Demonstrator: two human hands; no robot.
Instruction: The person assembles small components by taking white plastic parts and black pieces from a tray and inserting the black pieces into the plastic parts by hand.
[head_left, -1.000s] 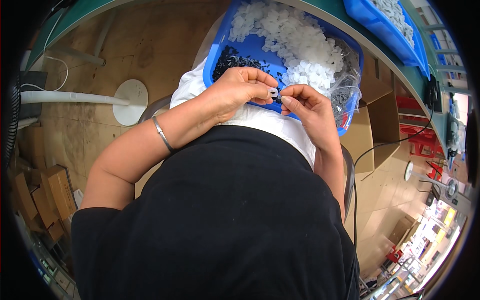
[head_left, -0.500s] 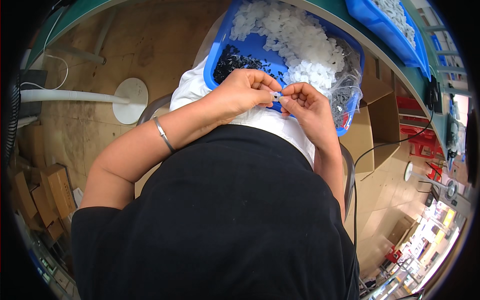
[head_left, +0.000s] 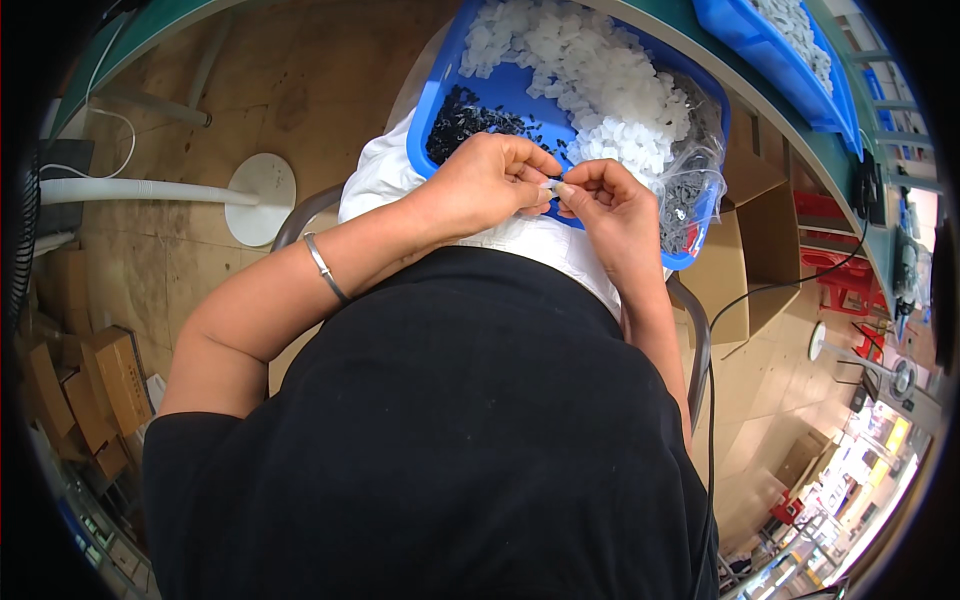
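My left hand (head_left: 492, 183) and my right hand (head_left: 605, 205) meet fingertip to fingertip over the near edge of a blue bin (head_left: 425, 110) on my lap. Between the fingertips they pinch a small white plastic part (head_left: 551, 186). The bin holds a heap of white plastic parts (head_left: 610, 80) and a patch of small black parts (head_left: 465, 122). A clear bag of dark parts (head_left: 690, 190) lies in the bin's right corner. A silver bangle (head_left: 325, 268) is on my left wrist.
A second blue bin (head_left: 770, 50) of white parts sits on the green-edged bench at top right. A white fan base (head_left: 262, 198) stands on the floor at left. Cardboard boxes (head_left: 95, 385) are stacked at lower left, and an open carton (head_left: 750, 250) at right.
Both hands stay together at the bin's edge; the fingers have shifted slightly around the small white part.
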